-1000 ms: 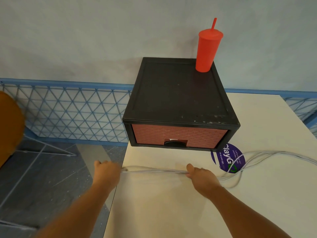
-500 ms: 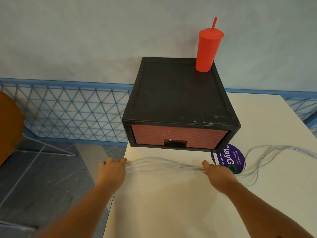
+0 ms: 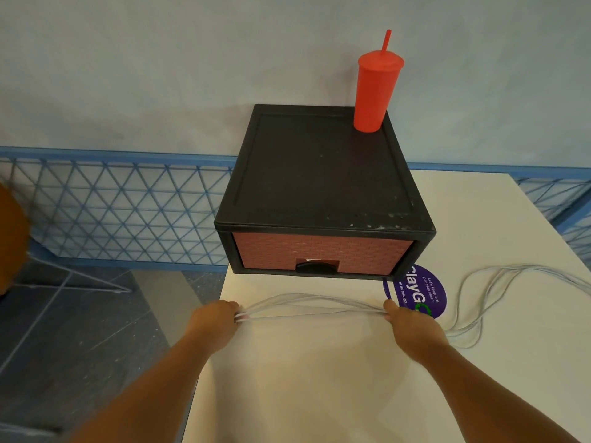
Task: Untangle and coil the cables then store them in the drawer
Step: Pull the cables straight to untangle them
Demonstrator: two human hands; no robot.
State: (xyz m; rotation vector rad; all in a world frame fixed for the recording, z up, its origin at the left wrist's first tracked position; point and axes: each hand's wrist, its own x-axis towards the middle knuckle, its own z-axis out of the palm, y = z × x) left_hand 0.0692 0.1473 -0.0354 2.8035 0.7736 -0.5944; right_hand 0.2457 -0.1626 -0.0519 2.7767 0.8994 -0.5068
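Cables (image 3: 367, 310), white and bundled, span slackly above the table (image 3: 319, 385) in front of the closed red drawer (image 3: 319, 252) of the black drawer unit (image 3: 319, 180), which carries an upright red tumbler (image 3: 374, 91) on its rear right corner. The left grip (image 3: 212, 324) is closed around the bundle at the table's left edge, and the right grip (image 3: 412, 327) is closed around it beside the purple sticker (image 3: 422, 292). Beyond the right grip, the cables lie in loose loops on the table toward its right edge.
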